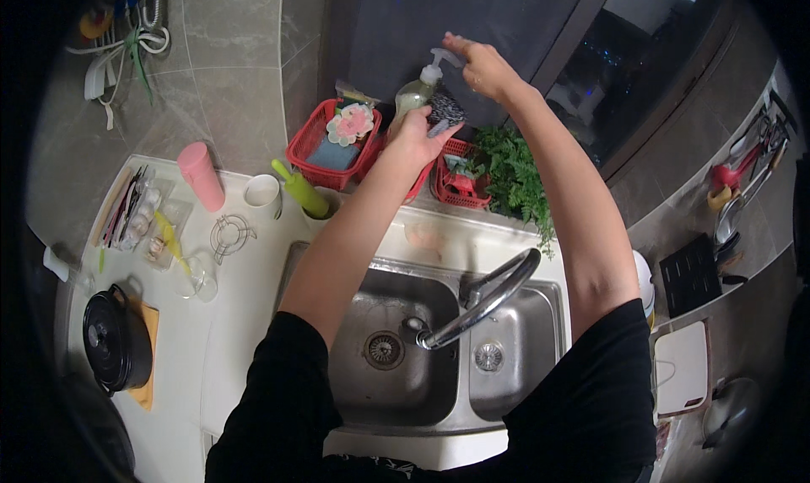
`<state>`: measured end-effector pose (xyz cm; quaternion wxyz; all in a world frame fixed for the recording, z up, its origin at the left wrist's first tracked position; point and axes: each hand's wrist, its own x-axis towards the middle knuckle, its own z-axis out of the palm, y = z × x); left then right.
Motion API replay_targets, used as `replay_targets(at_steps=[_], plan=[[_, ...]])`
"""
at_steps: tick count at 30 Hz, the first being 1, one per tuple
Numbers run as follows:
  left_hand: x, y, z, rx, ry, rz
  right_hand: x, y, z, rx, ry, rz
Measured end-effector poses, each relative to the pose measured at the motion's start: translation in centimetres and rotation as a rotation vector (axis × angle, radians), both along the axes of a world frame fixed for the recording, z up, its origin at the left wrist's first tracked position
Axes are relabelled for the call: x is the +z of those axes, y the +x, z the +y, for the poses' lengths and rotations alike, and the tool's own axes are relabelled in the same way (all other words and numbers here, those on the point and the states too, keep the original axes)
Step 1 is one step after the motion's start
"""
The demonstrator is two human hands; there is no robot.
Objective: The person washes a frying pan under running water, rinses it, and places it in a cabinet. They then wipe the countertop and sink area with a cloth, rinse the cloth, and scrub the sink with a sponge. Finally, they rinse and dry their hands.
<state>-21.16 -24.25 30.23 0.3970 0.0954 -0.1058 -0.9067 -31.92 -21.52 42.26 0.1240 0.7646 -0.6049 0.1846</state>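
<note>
My left hand (421, 132) holds a dark speckled scrubbing pad (447, 108), beside a clear pump bottle (412, 94) of pale greenish liquid. The bottle stands at the back ledge by the window. Just right of the pump head (433, 72), my right hand (484, 65) is raised with its fingers stretched towards the nozzle; whether it touches the pump cannot be told. Nothing shows in the right hand. Both forearms reach over the steel double sink (392, 306) and its curved chrome faucet (500, 299).
Red plastic baskets (316, 135) and a green leafy plant (516, 173) line the ledge. To the left are a pink tumbler (201, 176), a white cup (262, 192), a wire rack (232, 235), glass cups (201, 277) and a black lidded pot (117, 340).
</note>
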Motion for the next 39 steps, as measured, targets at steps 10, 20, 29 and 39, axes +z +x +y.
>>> replay_targets(at_steps=[10, 20, 29, 39], plan=[[-0.8, -5.2, -2.7, -0.023, 0.014, 0.191, -0.6, -0.4, -1.3, -0.012, 0.038, -0.033], [-1.3, -4.6, -3.4, -0.087, 0.0, 0.231, -1.3, 2.0, -1.7, -0.208, 0.071, 0.092], [-4.3, 3.3, -1.6, 0.003, -0.216, -0.039, -6.5, 3.3, 11.6, 0.064, -0.306, -1.088], [-11.6, 20.1, 15.0, 0.191, -0.331, -0.359, -34.2, 3.7, 38.1, -0.613, 0.162, -1.567]])
